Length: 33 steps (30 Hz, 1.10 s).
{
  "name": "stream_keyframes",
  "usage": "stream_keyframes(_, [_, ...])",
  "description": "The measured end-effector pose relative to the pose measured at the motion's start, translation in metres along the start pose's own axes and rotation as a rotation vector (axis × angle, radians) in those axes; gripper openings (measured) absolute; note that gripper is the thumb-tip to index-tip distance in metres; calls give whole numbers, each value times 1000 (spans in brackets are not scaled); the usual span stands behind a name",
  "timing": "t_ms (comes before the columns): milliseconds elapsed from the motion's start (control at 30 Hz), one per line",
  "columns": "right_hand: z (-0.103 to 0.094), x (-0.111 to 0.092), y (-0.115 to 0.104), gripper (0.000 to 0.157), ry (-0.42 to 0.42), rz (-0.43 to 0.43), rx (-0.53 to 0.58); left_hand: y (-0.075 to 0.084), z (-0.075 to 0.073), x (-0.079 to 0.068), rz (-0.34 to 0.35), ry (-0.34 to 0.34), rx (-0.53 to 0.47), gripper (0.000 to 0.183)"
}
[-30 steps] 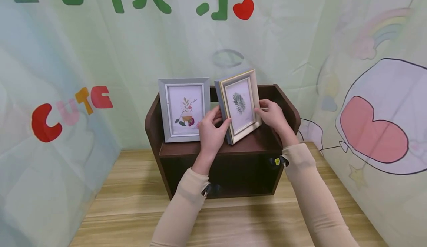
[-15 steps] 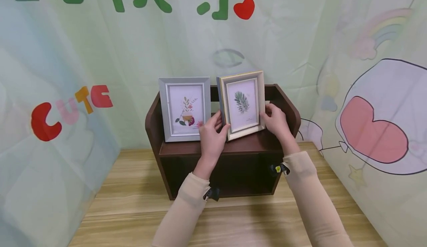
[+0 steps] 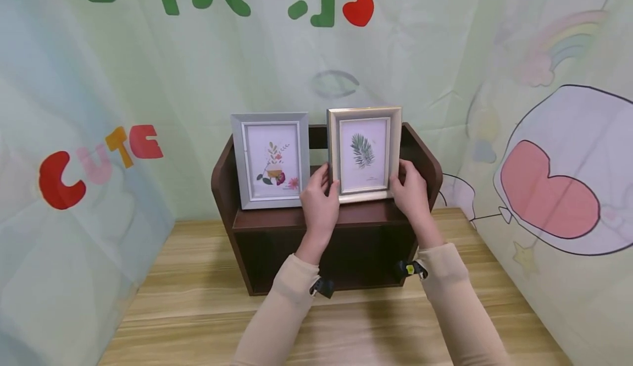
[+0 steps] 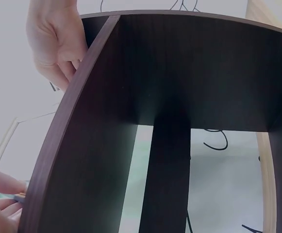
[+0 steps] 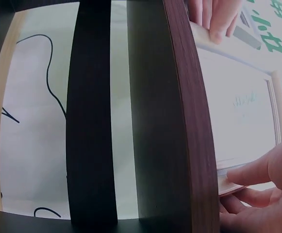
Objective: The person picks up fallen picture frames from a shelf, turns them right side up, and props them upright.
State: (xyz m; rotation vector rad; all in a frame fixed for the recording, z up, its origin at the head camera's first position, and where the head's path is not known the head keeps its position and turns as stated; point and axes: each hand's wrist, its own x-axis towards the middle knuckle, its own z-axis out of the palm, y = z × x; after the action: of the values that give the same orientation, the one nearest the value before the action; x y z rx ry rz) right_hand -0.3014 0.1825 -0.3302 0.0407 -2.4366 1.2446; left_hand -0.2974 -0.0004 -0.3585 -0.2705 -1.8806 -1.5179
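A gold-edged picture frame [image 3: 363, 196] with a green leaf print stands near upright over the top shelf of a dark brown shelf unit [image 3: 277, 220]. My left hand [image 3: 320, 201] grips its left edge low down, thumb in front and fingers at the side. On the opposite edge, my right hand [image 3: 410, 190] pinches the frame between thumb and fingers; the right wrist view shows that thumb on the picture frame [image 5: 223, 184] front. A grey picture frame [image 3: 239, 162] with a flower print stands to the left, close beside my left hand.
The shelf unit's open lower compartment [image 3: 323, 256] faces me, its side panels [image 3: 426, 171] rising at both ends. It stands on a wood-grain table [image 3: 346, 327]. A printed cloth backdrop [image 3: 198, 69] hangs close behind and at both sides.
Held in both hands, the gold-edged picture frame has turned from angled to facing forward and shifted slightly right. My right hand has moved down a little with it. The grey frame stays put.
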Motion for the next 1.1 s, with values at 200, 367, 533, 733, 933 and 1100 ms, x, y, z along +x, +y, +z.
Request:
stream_keyframes(200, [3,-7,-1,40,65,-4,10,0,5,3,-9,27,33,35])
stream_keyframes(367, [5,-8,-2,40,79,5,22,-1,8,5,-12,50,48,34])
stream_keyframes(533, [6,-7,-1,40,82,2,31,-1,10,5,-34,60,54,33])
stream_keyframes(733, [7,-7,-1,39,95,-13,27,-1,9,4,-37,62,58,33])
stream_keyframes(933, [7,-8,-2,41,84,-19,16,-1,6,3,-47,60,54,36])
stream_keyframes(1100, [3,-14,-1,49,79,-41,-39,0,-2,-5,0,20,35,47])
